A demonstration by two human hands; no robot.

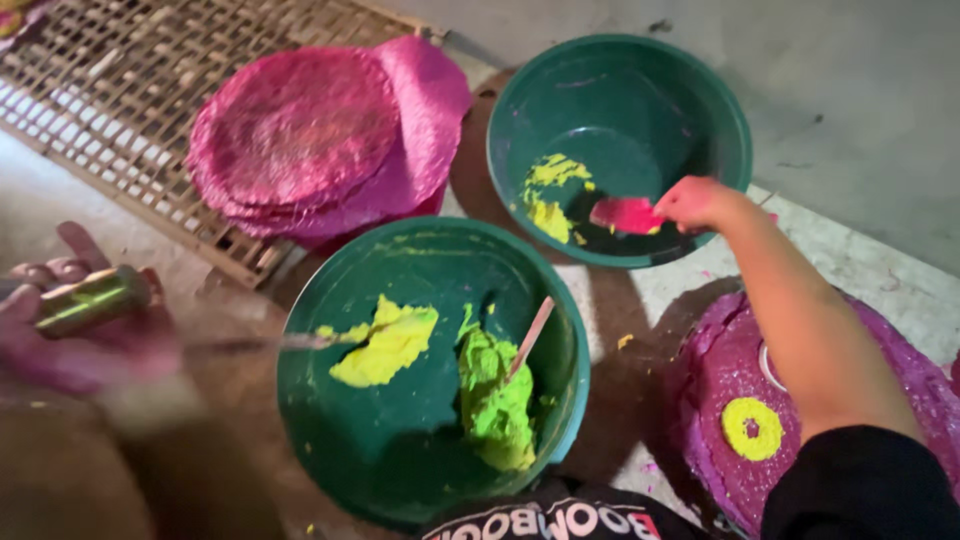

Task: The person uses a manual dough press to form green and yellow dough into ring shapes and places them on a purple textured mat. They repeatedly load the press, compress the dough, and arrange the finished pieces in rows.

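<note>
The right hand [700, 203] reaches into the far green bowl [640, 80], its grip clenched on a pink spatula [625, 214]. The spatula's long axis runs left from the fingers, its blade just beside the yellow paste [550, 195] on the bowl floor. The left hand [60, 320] grips a green-handled tool [95, 298]; its blurred shaft extends right into the near green bowl [330, 440], tip touching lime-yellow paste [385, 345]
</note>
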